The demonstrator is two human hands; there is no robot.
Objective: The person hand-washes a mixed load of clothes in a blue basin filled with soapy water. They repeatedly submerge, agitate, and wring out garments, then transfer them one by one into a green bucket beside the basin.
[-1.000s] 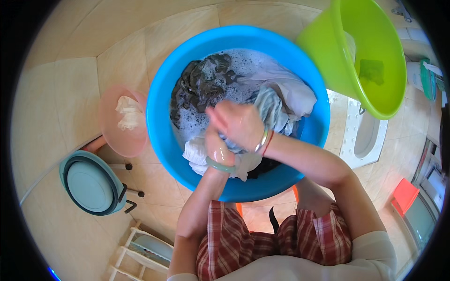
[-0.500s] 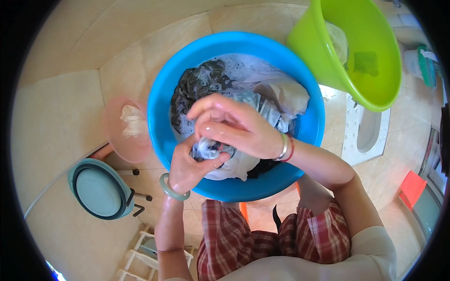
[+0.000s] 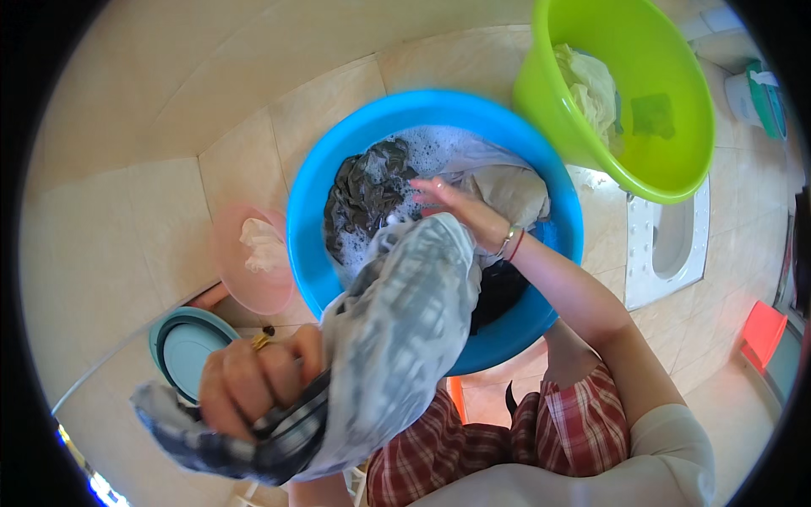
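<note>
My left hand [image 3: 253, 380] is raised close to the camera, gripping one end of a wet grey checked garment [image 3: 397, 338] that stretches down into the blue basin [image 3: 312, 211]. My right hand [image 3: 460, 207] reaches into the basin and lies on the far end of the same garment, fingers spread over it. The basin holds soapy water, a dark grey cloth [image 3: 367, 182] and a pale cloth [image 3: 511, 190].
A green basin [image 3: 667, 169] with pale and green cloths stands at the upper right. A pink bowl [image 3: 253, 262] with a white lump sits left of the blue basin, a teal collapsible tub [image 3: 182, 342] below it. A floor toilet pan [image 3: 672, 241] and a red stool [image 3: 764, 329] lie to the right.
My left hand has pulled the grey checked garment up out of the basin toward the camera. My right hand has opened out and stayed inside the basin.
</note>
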